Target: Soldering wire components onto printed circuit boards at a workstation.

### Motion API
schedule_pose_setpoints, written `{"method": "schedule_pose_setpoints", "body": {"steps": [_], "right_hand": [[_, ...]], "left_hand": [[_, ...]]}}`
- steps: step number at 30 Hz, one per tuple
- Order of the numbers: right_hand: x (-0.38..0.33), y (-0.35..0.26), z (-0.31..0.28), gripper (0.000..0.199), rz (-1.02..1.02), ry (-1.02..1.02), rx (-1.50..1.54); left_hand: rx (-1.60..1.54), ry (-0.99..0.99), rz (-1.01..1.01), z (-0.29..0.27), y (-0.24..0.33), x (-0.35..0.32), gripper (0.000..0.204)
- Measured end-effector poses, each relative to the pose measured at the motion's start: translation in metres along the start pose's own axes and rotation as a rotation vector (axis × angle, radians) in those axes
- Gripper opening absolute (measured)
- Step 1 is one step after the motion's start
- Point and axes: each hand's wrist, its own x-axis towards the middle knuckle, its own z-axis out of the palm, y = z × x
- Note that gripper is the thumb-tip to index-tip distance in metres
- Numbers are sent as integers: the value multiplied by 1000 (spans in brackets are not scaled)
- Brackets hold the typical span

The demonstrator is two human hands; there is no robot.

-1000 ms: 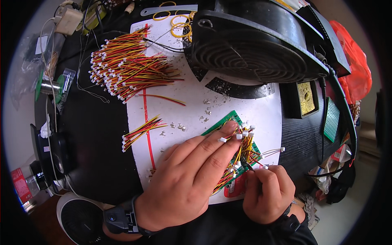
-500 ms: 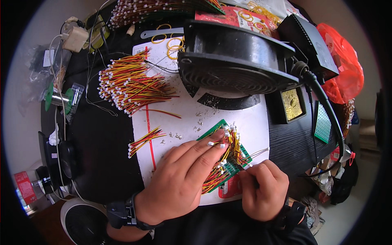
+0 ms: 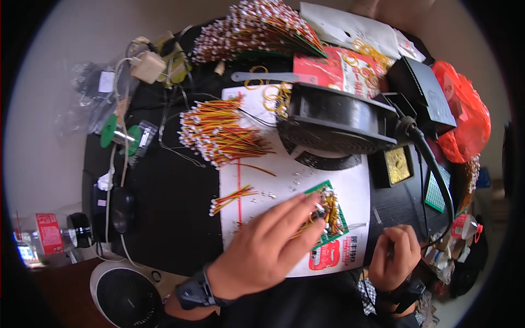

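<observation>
My left hand (image 3: 270, 249) lies across the left part of a green circuit board (image 3: 340, 232), its fingers stretched out over the wires. The board carries many short yellow, red and black wires (image 3: 331, 210) with small white connectors; part of it is hidden under the hand. To the right of the board, over the table's near edge, my right hand (image 3: 395, 257) is closed with curled fingers. What it holds, if anything, cannot be made out. Thin grey prongs (image 3: 358, 225) stick out at the board's right side.
A black fan (image 3: 336, 117) stands beyond the board. Wire bundles (image 3: 219, 134) and a smaller bunch (image 3: 232, 199) lie to the left. Farther off are a wire-filled board stack (image 3: 257, 33), a solder spool (image 3: 121, 135) and a yellow sponge tray (image 3: 397, 165). A black cable (image 3: 437, 175) arches at right.
My right hand has drawn away from the board, to the right and down. My left hand stays on the board. The view has shifted, so the table things appear farther right and lower.
</observation>
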Motion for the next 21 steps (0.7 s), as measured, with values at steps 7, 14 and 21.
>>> {"method": "schedule_pose_setpoints", "body": {"steps": [7,14,21], "right_hand": [[12,17,22,19,-16,11,-286],[15,24,-2,29,667,252,632],[59,15,3,52,598,414,1104]], "left_hand": [[345,250,-361,-29,14,-68,31],[349,260,-562,-47,-27,-61,28],[287,246,-475,-38,-39,-51,12]]}}
